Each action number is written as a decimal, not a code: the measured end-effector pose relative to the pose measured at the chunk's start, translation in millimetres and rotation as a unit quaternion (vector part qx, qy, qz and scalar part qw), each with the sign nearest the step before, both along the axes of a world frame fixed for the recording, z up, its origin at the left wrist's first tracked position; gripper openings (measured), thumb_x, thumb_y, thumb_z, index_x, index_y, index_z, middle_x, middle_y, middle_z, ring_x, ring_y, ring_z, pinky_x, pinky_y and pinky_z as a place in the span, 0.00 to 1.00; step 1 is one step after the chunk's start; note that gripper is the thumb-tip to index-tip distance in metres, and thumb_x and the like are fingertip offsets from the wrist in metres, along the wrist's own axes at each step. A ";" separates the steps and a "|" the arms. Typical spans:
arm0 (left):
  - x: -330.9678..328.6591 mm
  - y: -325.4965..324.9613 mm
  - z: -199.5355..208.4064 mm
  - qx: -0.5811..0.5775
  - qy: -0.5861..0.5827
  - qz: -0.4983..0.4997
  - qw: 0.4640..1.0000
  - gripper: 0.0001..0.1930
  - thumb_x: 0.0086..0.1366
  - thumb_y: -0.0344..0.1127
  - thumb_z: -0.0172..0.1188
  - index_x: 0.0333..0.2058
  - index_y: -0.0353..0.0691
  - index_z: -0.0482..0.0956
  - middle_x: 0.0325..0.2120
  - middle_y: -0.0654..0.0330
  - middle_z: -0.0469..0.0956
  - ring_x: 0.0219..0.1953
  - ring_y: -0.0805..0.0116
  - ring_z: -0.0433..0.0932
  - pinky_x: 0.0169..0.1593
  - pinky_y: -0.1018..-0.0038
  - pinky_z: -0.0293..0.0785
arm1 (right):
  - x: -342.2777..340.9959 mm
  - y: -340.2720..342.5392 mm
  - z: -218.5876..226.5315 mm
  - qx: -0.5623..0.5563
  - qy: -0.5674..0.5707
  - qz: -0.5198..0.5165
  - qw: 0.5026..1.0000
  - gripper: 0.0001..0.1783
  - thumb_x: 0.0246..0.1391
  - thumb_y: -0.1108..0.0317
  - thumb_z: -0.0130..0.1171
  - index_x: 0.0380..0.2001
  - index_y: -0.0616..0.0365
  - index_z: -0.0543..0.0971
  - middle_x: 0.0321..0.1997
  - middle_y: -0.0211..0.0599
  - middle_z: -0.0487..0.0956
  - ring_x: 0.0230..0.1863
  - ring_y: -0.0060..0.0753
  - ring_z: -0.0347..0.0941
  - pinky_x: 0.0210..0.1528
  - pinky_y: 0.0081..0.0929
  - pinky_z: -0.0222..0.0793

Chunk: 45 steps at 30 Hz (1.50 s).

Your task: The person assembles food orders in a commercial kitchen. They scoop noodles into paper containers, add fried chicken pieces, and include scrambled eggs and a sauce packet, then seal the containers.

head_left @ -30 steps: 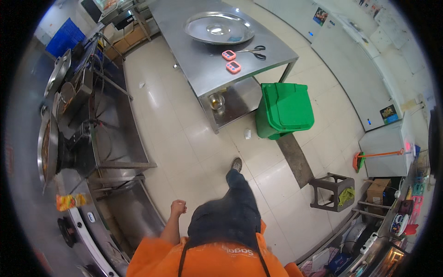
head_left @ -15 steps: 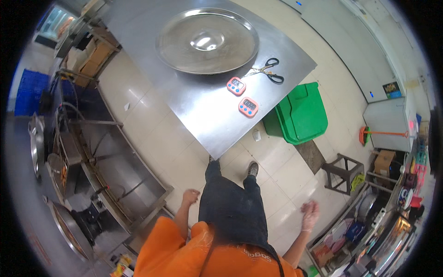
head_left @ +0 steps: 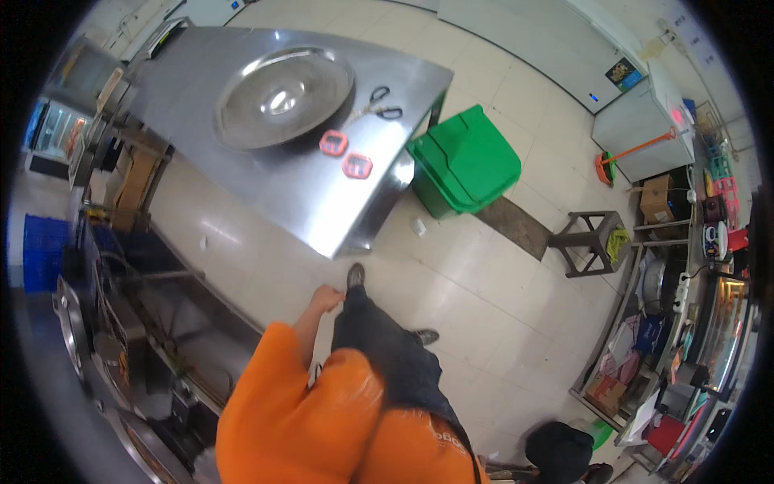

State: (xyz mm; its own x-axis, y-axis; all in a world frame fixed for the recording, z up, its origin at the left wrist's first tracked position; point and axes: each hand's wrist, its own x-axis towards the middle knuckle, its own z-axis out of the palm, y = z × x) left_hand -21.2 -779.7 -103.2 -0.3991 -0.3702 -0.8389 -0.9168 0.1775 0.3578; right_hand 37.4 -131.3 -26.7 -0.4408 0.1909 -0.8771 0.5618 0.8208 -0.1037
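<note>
The scene is viewed steeply downward from the left of two side-by-side head-worn fisheye cameras; the orange-clothed torso (head_left: pixel 407 442) is seen closest, the bare left hand (head_left: pixel 326 298) farther out, and the grey rectangular steel tabletop (head_left: pixel 302 189) beyond, while straight edges are bent toward the rim.

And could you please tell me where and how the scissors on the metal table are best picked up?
The scissors are probably best taken by their black handles, from the side of the table near the green bin: they face that way, while the blades point toward the round metal tray.
</note>
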 end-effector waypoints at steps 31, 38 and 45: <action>-49.8 116.6 -51.9 0.036 -0.031 -0.613 0.789 0.11 0.61 0.39 0.58 0.33 0.40 0.86 0.25 0.57 0.83 0.28 0.64 0.82 0.32 0.66 0.79 | 106.2 -22.5 -31.7 -0.034 0.191 -0.173 0.966 0.18 0.60 0.60 0.55 0.51 0.56 0.76 0.43 0.52 0.81 0.50 0.56 0.77 0.47 0.57 0.73; -192.4 350.4 -44.5 0.161 -0.021 -0.351 0.922 0.09 0.63 0.31 0.58 0.38 0.31 0.81 0.23 0.54 0.81 0.19 0.67 0.78 0.23 0.70 0.76 | 170.3 41.6 -68.6 -0.081 0.169 -0.774 0.605 0.20 0.58 0.59 0.58 0.46 0.65 0.76 0.36 0.51 0.81 0.34 0.40 0.81 0.34 0.38 0.78; -219.6 478.6 -36.0 0.059 -0.035 -0.589 0.805 0.12 0.64 0.35 0.61 0.38 0.30 0.81 0.26 0.54 0.82 0.27 0.64 0.81 0.27 0.69 0.77 | 92.3 257.9 -21.2 -0.055 0.336 -0.765 0.547 0.17 0.59 0.62 0.58 0.44 0.64 0.76 0.33 0.43 0.82 0.30 0.35 0.80 0.30 0.32 0.76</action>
